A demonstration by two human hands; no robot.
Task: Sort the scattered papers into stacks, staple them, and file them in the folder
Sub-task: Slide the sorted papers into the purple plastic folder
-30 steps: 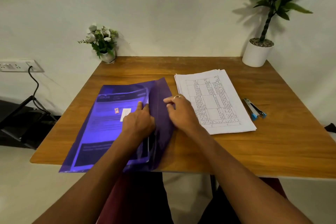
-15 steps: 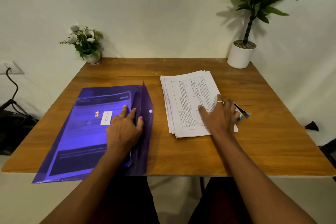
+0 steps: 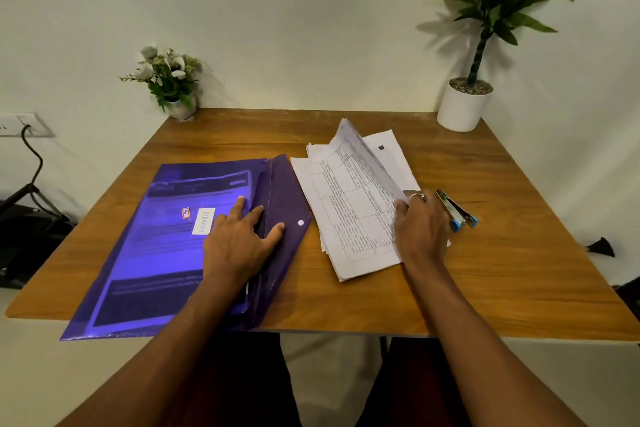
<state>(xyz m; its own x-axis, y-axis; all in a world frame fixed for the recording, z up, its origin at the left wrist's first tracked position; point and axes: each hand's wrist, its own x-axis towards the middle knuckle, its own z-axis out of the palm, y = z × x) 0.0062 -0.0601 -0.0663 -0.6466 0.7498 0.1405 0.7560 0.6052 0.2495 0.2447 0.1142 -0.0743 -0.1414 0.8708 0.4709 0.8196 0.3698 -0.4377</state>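
Papers (image 3: 349, 215): one batch looks filed in the folder (image 3: 152, 243), rest sit stacked on the bench (image 3: 502, 270) by the stapler (image 3: 457, 211). Right grip (image 3: 420, 229) pinches up top sheets, left grip (image 3: 239, 239) lies released on it.

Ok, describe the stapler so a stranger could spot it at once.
Find the square wooden table and look at its right half, beyond the stack of white printed papers. Just right of the right hand holding up a sheet lies the small metal stapler with blue tips. It is the only metal tool, flat on bare wood.
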